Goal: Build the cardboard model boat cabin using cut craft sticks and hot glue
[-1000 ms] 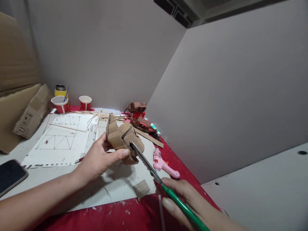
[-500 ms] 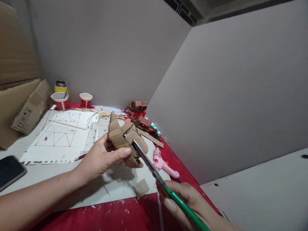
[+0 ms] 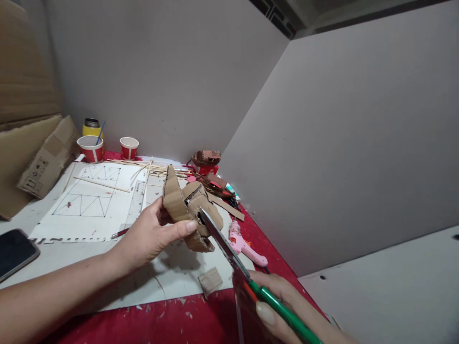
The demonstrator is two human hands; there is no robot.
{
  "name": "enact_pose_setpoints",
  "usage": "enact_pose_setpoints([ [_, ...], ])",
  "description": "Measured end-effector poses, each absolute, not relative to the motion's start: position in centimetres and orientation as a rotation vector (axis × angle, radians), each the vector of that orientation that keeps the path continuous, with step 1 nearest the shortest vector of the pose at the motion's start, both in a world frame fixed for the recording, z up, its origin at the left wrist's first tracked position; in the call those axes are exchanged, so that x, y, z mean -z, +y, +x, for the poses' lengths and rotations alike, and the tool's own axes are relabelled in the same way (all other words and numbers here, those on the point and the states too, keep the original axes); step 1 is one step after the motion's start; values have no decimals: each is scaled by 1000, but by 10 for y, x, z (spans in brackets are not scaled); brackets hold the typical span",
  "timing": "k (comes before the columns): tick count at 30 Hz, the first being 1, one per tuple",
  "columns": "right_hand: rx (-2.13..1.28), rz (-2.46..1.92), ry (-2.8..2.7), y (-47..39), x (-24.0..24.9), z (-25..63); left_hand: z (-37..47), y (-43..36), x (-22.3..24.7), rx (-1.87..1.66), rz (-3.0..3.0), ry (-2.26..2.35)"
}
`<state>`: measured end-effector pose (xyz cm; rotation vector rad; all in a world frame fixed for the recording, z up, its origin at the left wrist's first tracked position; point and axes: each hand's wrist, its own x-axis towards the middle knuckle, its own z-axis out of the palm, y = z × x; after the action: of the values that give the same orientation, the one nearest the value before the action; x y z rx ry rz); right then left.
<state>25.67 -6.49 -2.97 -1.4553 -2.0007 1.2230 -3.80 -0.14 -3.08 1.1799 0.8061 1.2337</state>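
Note:
My left hand [image 3: 154,234] grips a folded cardboard model [image 3: 175,205] by its near side, thumb pressed on the edge; its fingers behind are partly hidden. The model is held tilted above the paper-covered table. Green-handled scissors [image 3: 229,248] are in my right hand [image 3: 276,301], with the fingers wrapped round the handles. Their blade tips touch or enter a dark opening in the model's middle; how deep they go I cannot tell. Below the model lies a small cardboard scrap [image 3: 210,282].
A pink glue gun [image 3: 247,246] lies right of the model. Behind are thin wooden sticks [image 3: 161,169], brown cardboard pieces [image 3: 215,181] and paper cups [image 3: 129,148]. At left are a drawing sheet [image 3: 86,210], a phone [image 3: 16,253] and cardboard boxes [image 3: 46,157]. Grey walls [image 3: 322,143] enclose the right.
The scissor handles and my right hand have shifted slightly right and downward, and the blades look a little more closed. The cardboard model stays in my left hand, nearly unmoved.

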Motion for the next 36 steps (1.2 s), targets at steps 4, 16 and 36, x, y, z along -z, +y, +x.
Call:
enact_pose_setpoints([
  [4, -1255, -1470, -1989, -67, 29, 257, -39, -2, 32, -1217, 1215, 805],
  [16, -1237, -1458, -1990, -66, 24, 242, -39, 0, 34, -1193, 1205, 747],
  [36, -881, -1559, -2247, -72, 18, 249, -40, -4, 23, -1315, 1142, 831],
])
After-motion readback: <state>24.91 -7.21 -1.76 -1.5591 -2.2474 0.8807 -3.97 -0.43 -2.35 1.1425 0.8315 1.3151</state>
